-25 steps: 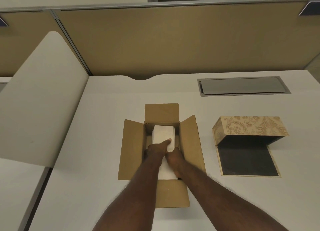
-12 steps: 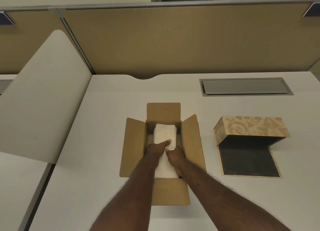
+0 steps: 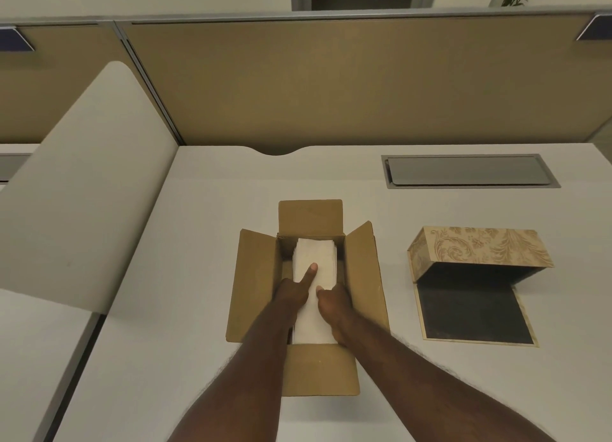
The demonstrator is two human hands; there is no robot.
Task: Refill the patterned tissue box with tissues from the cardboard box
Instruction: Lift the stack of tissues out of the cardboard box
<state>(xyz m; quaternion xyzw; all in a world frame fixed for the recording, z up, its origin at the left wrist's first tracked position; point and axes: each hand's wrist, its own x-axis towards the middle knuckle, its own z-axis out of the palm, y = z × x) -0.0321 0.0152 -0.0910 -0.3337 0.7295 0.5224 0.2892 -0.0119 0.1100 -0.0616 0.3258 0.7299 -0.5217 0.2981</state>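
A cardboard box (image 3: 255, 282) stands open in the middle of the white desk, all flaps folded outward. Inside lies a white stack of tissues (image 3: 316, 256). My left hand (image 3: 294, 292) rests on the stack's left side, thumb on top and fingers down along its edge. My right hand (image 3: 332, 300) grips the stack's right side the same way. To the right stands the patterned tissue box (image 3: 477, 247), gold-beige with a leaf print, its lid raised and its dark base flat on the desk.
A tan partition wall (image 3: 331, 83) runs along the back of the desk. A grey cable hatch (image 3: 467, 171) is set into the desk at the back right. A white curved divider (image 3: 82, 189) rises on the left.
Both hands have stayed on the tissue stack inside the cardboard box. The camera has tilted slightly, shifting the scene down in view.
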